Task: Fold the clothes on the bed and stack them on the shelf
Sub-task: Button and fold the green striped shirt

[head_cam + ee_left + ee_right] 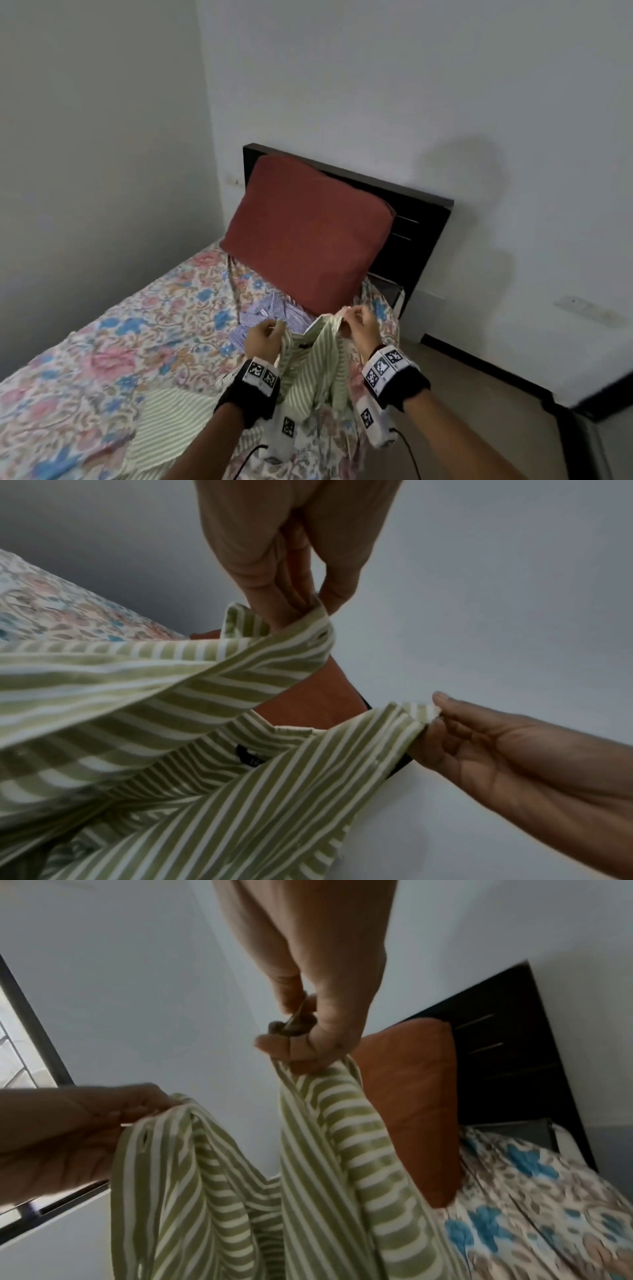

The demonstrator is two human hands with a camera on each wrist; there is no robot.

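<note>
A green-and-white striped shirt (317, 363) hangs between both hands above the near side of the bed. My left hand (265, 337) pinches one upper edge of the striped shirt (192, 685), and my right hand (359, 323) pinches the other upper edge of that shirt (329, 1123). Its lower part trails onto the bed (102, 342). A blue-and-white striped shirt (270, 313) lies crumpled on the bed just beyond my hands, in front of the pillow. No shelf is in view.
A rust-red pillow (308, 229) leans on the dark headboard (421, 236). The floral bedspread covers the bed, which sits in the corner against white walls. Bare floor (479, 394) runs along the bed's right side. A window frame (37, 1031) shows in the right wrist view.
</note>
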